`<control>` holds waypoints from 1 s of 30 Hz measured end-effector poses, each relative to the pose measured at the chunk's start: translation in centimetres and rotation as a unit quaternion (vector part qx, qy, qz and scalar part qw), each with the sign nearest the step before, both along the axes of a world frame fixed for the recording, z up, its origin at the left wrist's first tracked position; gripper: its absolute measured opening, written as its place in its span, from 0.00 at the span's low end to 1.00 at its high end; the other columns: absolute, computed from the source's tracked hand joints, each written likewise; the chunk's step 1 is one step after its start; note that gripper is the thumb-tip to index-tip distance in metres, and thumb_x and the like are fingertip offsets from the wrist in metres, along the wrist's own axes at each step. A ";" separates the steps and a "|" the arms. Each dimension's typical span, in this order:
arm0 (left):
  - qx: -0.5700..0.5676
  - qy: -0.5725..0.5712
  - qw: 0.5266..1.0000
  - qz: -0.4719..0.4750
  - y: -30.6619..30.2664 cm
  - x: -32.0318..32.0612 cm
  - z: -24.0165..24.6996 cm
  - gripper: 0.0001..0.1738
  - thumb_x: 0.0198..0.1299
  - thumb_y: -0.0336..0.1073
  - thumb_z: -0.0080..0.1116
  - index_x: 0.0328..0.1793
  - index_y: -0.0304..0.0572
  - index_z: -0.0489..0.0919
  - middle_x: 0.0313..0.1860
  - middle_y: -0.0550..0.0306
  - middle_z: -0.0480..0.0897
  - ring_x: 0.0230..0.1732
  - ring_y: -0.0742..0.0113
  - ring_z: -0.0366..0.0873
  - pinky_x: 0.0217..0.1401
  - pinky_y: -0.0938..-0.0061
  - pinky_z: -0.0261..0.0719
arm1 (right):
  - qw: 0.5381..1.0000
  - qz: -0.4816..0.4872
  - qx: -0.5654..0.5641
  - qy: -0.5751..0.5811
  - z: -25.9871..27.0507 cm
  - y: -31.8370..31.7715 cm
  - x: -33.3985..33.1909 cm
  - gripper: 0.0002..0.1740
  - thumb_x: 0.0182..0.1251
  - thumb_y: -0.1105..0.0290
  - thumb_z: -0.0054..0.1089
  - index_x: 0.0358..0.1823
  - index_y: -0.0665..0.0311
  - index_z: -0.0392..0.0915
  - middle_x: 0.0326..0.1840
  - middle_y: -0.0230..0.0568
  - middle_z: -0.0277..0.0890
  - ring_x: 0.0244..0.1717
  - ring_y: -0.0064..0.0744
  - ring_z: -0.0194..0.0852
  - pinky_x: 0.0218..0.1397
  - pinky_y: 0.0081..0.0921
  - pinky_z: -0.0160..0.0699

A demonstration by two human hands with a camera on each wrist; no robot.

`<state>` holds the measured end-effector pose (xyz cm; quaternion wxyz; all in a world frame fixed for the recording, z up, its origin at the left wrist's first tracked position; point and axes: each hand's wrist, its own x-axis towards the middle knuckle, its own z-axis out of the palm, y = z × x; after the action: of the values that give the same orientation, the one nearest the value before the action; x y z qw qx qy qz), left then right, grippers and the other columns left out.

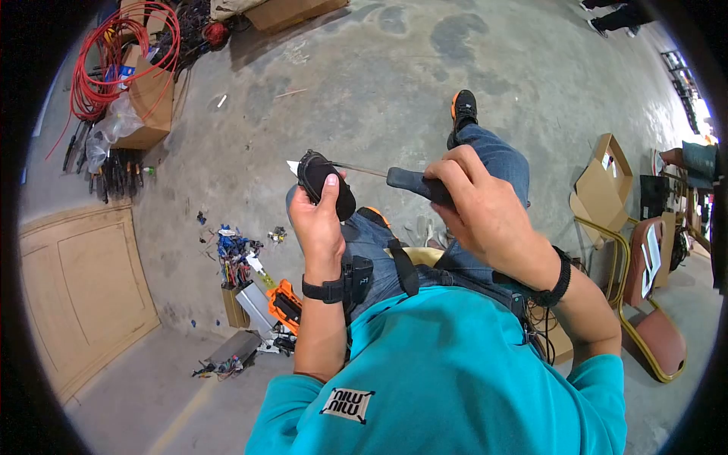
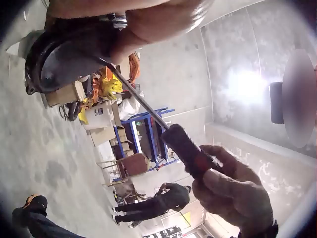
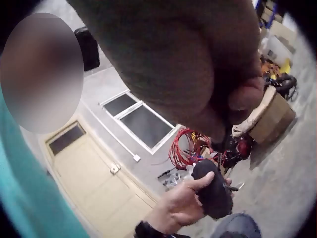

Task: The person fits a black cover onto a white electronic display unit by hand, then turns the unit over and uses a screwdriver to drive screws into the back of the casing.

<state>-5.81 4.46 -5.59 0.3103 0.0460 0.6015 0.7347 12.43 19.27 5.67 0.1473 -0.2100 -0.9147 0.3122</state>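
My left hand [image 1: 321,224] grips a black, rounded object [image 1: 326,184] with its thumb across the top; in the left wrist view the object [image 2: 64,57] shows a dark hollow with a raised rim. A white piece [image 1: 293,166] sticks out at its far left side. In my right hand [image 1: 493,216] is the dark handle [image 1: 415,184] of a screwdriver, the fingers curled round it. The thin metal shaft [image 2: 141,101] runs to the object, its tip at or in the hollow. The right wrist view shows the object [image 3: 213,191] from its plain black side.
Red coiled cable [image 1: 85,76] and boxes lie at the upper left. Colourful small parts [image 1: 236,254] and an orange item [image 1: 285,306] are on the floor at the left. Chairs [image 1: 658,341] and an open carton [image 1: 604,178] stand at the right. Other people are in the background.
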 end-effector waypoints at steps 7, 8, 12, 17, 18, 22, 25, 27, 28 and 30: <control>-0.002 0.031 1.000 -0.004 -0.1 -0.1 -0.1 0.10 0.66 0.30 0.64 0.51 0.37 0.80 0.43 0.55 0.87 0.43 0.71 0.82 0.49 0.76 0.80 | 0.991 -0.025 -0.127 -0.042 -0.1 0.9 0.2 0.23 0.67 0.60 0.66 0.53 0.68 0.71 0.35 0.55 0.78 0.32 0.50 0.80 0.33 0.39 0.76; -0.001 0.021 1.000 -0.002 -0.1 0.0 -0.1 0.10 0.66 0.30 0.64 0.51 0.37 0.80 0.43 0.54 0.87 0.43 0.71 0.82 0.49 0.76 0.80 | 0.998 0.011 -0.056 -0.039 -0.3 0.6 0.2 0.23 0.67 0.59 0.65 0.54 0.69 0.71 0.34 0.55 0.78 0.32 0.48 0.80 0.33 0.38 0.76; 0.002 0.017 1.000 -0.014 0.0 0.0 -0.2 0.11 0.67 0.30 0.63 0.54 0.39 0.79 0.44 0.54 0.86 0.43 0.69 0.82 0.47 0.74 0.80 | 0.977 -0.017 -0.167 -0.132 0.9 1.9 -0.8 0.22 0.65 0.64 0.67 0.52 0.70 0.71 0.38 0.56 0.77 0.34 0.47 0.81 0.32 0.40 0.77; -0.005 0.021 0.999 -0.023 0.0 -0.2 -0.3 0.11 0.67 0.31 0.63 0.53 0.37 0.79 0.44 0.54 0.86 0.43 0.71 0.82 0.48 0.75 0.80 | 0.995 0.029 -0.090 0.018 -1.1 0.6 -0.3 0.21 0.66 0.56 0.64 0.42 0.71 0.75 0.30 0.53 0.78 0.30 0.54 0.80 0.34 0.43 0.77; -0.010 0.021 1.000 -0.019 0.1 -0.1 -0.3 0.11 0.67 0.31 0.63 0.52 0.36 0.80 0.44 0.54 0.87 0.43 0.72 0.82 0.49 0.76 0.79 | 0.996 0.032 -0.079 -0.010 -1.1 0.4 -0.2 0.20 0.68 0.56 0.63 0.46 0.68 0.75 0.24 0.45 0.75 0.28 0.50 0.77 0.35 0.38 0.74; -0.017 0.021 0.999 -0.017 0.0 -0.3 -1.0 0.11 0.67 0.31 0.64 0.52 0.36 0.80 0.44 0.54 0.87 0.43 0.72 0.82 0.49 0.76 0.79 | 0.993 0.006 -0.085 -0.078 -1.6 0.9 -1.1 0.18 0.72 0.57 0.58 0.47 0.67 0.74 0.26 0.43 0.78 0.25 0.42 0.78 0.29 0.33 0.74; -0.016 0.049 0.998 -0.032 0.1 -0.8 -1.1 0.11 0.66 0.31 0.64 0.52 0.36 0.80 0.44 0.55 0.87 0.43 0.73 0.82 0.48 0.77 0.79 | 0.781 -0.064 -0.598 -0.171 -2.6 2.5 -1.5 0.22 0.79 0.52 0.46 0.37 0.64 0.77 0.26 0.31 0.79 0.18 0.17 0.70 0.18 0.20 0.67; -0.023 0.051 0.998 -0.042 0.0 -0.9 -1.0 0.11 0.66 0.31 0.64 0.52 0.36 0.80 0.44 0.54 0.87 0.43 0.73 0.82 0.48 0.78 0.79 | 0.745 -0.065 -0.641 -0.172 -3.2 3.5 -1.1 0.24 0.79 0.49 0.46 0.36 0.65 0.77 0.26 0.32 0.79 0.17 0.19 0.70 0.17 0.19 0.65; -0.030 0.051 0.997 -0.051 0.0 -1.0 -1.2 0.11 0.67 0.31 0.63 0.53 0.36 0.79 0.44 0.53 0.87 0.43 0.72 0.82 0.48 0.77 0.80 | 0.743 -0.064 -0.643 -0.175 -3.2 3.9 -0.9 0.24 0.79 0.49 0.46 0.36 0.65 0.77 0.26 0.32 0.79 0.17 0.19 0.70 0.17 0.19 0.65; -0.045 0.027 0.998 -0.027 0.2 -1.6 -2.2 0.11 0.67 0.31 0.63 0.52 0.36 0.79 0.45 0.53 0.86 0.45 0.68 0.83 0.48 0.73 0.81 | 0.729 -0.059 -0.656 -0.185 -3.0 5.1 -0.4 0.26 0.79 0.48 0.47 0.35 0.64 0.77 0.25 0.33 0.78 0.17 0.19 0.70 0.17 0.20 0.65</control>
<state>-7.39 4.69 -7.78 0.3159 0.0678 0.6407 0.6965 11.98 24.38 2.63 -0.1811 -0.3616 -0.4768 0.7804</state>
